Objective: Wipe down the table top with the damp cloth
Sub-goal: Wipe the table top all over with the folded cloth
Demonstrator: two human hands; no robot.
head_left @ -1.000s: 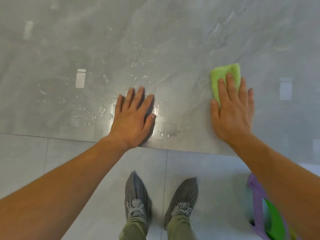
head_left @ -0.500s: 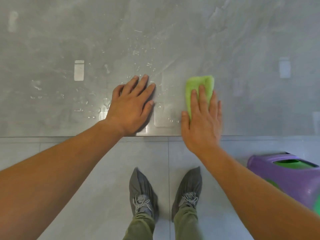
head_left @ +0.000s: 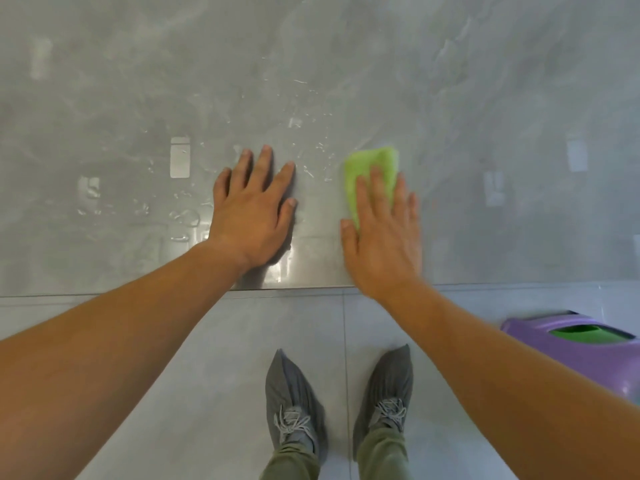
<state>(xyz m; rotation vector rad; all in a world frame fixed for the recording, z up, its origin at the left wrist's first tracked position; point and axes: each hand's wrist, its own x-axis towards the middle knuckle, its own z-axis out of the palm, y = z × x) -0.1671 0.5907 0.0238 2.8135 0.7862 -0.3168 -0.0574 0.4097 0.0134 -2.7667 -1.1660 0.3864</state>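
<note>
The right hand is pressing the cloth under straight fingers on the table, close to the near edge. Over the last second the cloth has been travelling left. It is now lying just beside the left hand, which is resting flat with its fingers extended. Droplets are lying farther in, so the wiping is judged unfinished. No writing is showing.

Table glossy grey marble-look, wet droplets; cloth green, fuzzy; bin smooth purple plastic; floor matt tile.
</note>
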